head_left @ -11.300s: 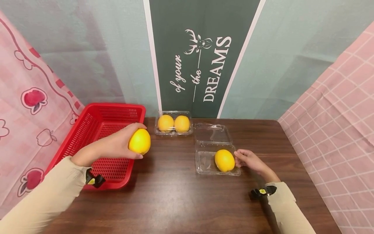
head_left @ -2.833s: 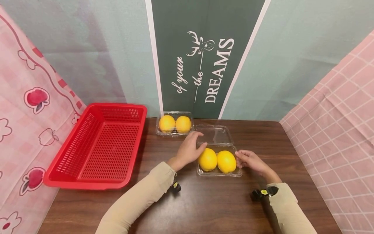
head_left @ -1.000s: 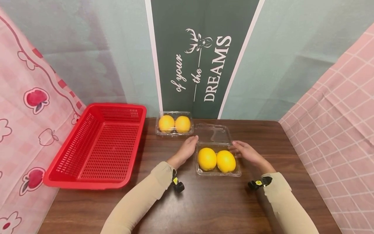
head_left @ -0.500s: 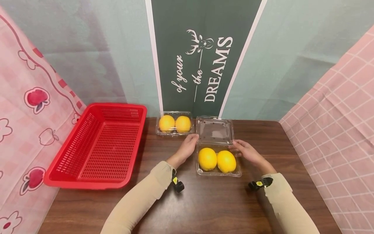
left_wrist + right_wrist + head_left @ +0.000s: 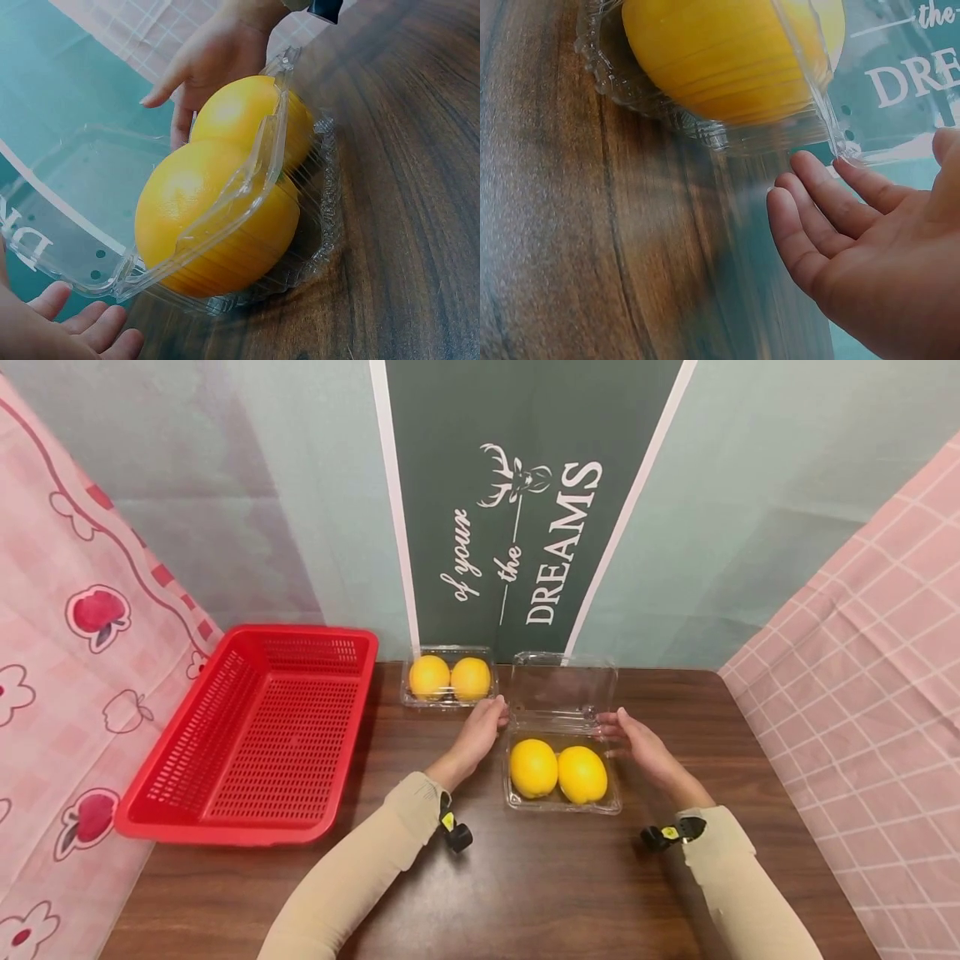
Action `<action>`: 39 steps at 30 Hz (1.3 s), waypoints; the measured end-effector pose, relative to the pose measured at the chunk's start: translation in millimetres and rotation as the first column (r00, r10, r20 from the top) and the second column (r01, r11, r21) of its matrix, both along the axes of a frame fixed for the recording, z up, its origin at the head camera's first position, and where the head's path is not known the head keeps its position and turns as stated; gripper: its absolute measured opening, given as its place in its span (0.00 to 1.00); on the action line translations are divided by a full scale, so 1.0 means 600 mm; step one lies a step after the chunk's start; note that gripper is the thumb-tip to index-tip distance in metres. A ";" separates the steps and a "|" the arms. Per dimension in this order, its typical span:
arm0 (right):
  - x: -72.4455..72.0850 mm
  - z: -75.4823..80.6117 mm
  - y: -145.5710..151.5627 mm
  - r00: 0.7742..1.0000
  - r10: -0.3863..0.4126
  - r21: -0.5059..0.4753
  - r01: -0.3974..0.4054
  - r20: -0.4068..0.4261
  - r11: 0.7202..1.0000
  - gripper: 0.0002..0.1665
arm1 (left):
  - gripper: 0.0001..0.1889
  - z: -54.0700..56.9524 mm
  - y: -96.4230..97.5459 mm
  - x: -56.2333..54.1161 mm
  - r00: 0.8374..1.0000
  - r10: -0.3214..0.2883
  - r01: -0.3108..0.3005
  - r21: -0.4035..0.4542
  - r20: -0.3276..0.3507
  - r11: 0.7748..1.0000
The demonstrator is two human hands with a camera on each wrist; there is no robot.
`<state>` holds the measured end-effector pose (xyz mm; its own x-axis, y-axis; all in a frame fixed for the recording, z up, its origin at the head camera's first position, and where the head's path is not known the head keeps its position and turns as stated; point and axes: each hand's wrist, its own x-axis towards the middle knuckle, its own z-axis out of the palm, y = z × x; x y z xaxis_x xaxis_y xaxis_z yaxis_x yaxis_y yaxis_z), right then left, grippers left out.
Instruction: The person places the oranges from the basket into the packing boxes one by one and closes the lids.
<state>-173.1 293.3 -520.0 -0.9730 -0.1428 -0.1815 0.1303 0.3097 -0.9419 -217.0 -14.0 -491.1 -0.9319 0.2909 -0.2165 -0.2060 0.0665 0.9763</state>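
Two oranges point(image 5: 533, 768) sit side by side in the base of a clear plastic clamshell box point(image 5: 562, 808) at mid-table. Its hinged lid point(image 5: 565, 689) stands raised along the far side. At the box's left hinge corner is my left hand point(image 5: 477, 733), its fingertips right at the plastic; the left wrist view shows those fingers point(image 5: 97, 326) loosely extended. Opposite it, my right hand point(image 5: 643, 750) reaches to the right hinge corner. In the right wrist view its fingers point(image 5: 840, 202) are relaxed, with the tips at the corner and nothing gripped.
Behind and to the left, a second clear box point(image 5: 450, 702) holds two more oranges. A red perforated basket point(image 5: 225, 836) stands on the left of the brown table point(image 5: 465, 902). Fabric curtains point(image 5: 862, 693) enclose the table's back and sides.
Earlier my left hand carried an orange from the basket; that orange now lies beside the other in the box. Both hands then moved to the hinge corners, and the lid has swung up from flat.
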 end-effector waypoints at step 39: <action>0.047 0.033 0.006 0.993 0.044 -0.090 -0.054 -0.110 0.995 0.44 | 0.19 0.031 -0.016 0.045 0.995 -0.069 0.066 -0.054 -0.068 0.996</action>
<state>-145.1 297.0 -500.2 -0.9776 -0.2016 -0.0597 0.0132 0.2243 -0.9744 -189.9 -23.7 -472.3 -0.9239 0.3438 -0.1681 -0.1312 0.1282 0.9830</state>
